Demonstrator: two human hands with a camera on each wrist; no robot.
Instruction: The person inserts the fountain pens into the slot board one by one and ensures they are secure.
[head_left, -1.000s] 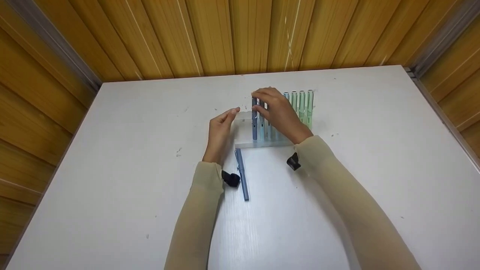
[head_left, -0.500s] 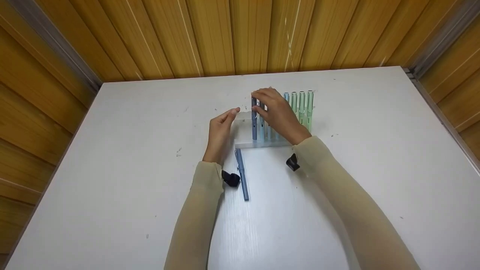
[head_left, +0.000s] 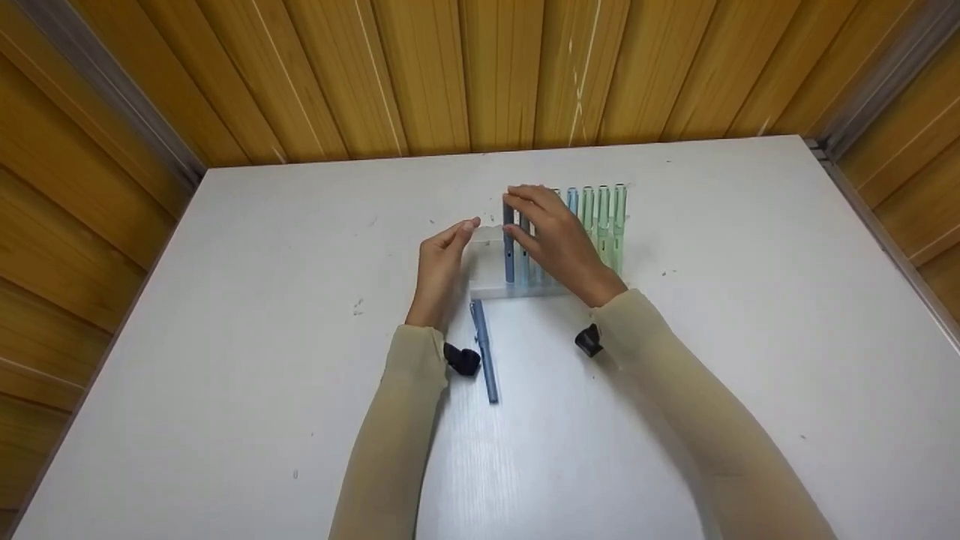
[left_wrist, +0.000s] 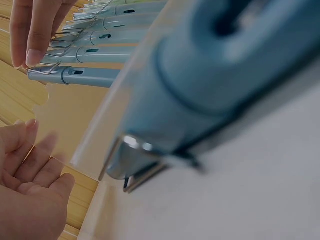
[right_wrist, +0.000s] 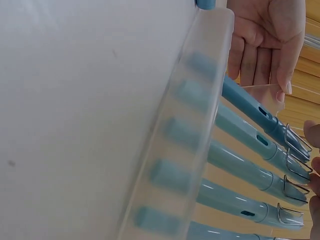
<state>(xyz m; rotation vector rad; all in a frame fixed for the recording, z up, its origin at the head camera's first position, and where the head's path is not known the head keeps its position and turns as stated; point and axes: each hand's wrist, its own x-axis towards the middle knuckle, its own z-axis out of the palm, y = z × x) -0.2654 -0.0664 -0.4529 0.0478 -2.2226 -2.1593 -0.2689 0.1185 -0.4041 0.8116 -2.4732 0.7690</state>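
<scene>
Several capped pens stand upright in a row in a clear plastic pen stand (head_left: 491, 292), dark blue at the left through to pale green (head_left: 619, 217) at the right. My left hand (head_left: 441, 259) pinches the left edge of the stand's clear panel between thumb and fingers. My right hand (head_left: 556, 232) is over the left part of the row, its fingertips at the top of the dark blue end pen (head_left: 509, 262). It hides parts of the pens behind it. Another blue pen (head_left: 485, 352) lies on the table in front of the stand, large in the left wrist view.
The white table (head_left: 225, 337) reaches to wood-patterned panel walls (head_left: 427, 75) at the back and sides. Small dark marks (head_left: 358, 306) dot its surface. A black wrist camera (head_left: 462, 360) on the left sleeve sits right beside the lying pen.
My right hand has shifted slightly toward me, its thumb and fingers spread a little more at the end pen. The left hand, the stand and the lying pen stay in place.
</scene>
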